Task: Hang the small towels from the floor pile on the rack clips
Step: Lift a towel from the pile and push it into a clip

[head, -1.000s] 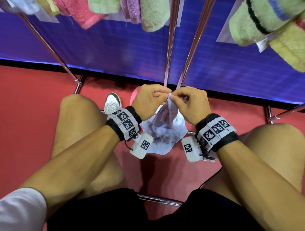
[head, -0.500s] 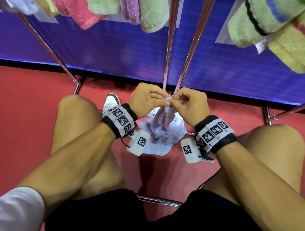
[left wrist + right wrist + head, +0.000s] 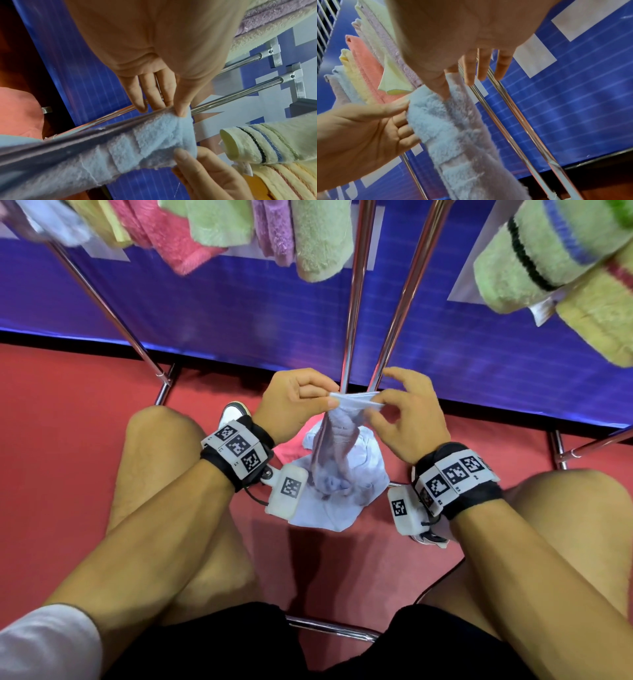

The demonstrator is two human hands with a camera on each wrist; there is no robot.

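The left hand (image 3: 291,402) and right hand (image 3: 407,416) are each pinching the pale blue towel's (image 3: 337,440) top edge, stretching it between them.

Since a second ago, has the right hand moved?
Yes. The right hand has slid rightward off the rack poles, away from the left hand, stretching the blue towel edge.

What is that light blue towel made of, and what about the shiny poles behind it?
The light blue towel looks like soft, fluffy cloth, perhaps terry or microfibre: its surface is a fuzzy, matted pile and it bends limply between the left hand and right hand. The poles look like polished metal, likely steel or chrome: they are smooth with mirror-like glints.
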